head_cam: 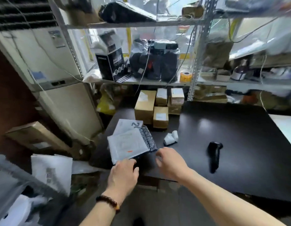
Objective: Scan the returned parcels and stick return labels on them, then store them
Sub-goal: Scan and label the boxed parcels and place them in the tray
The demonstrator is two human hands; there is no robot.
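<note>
Soft grey-white plastic mailer parcel point(127, 144), near-left: likely light, floppy, slick; grab near edge; left hand point(123, 173) there, grip unclear; right hand point(170, 162) spread.

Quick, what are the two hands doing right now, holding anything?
Left hand: on the near edge of the soft parcel; whether it grips cannot be told.
Right hand: open, fingers relaxed, holding nothing.

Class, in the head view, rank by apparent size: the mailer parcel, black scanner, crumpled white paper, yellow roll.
1. mailer parcel
2. black scanner
3. crumpled white paper and yellow roll: alike, roll farther back, unranked.
</note>
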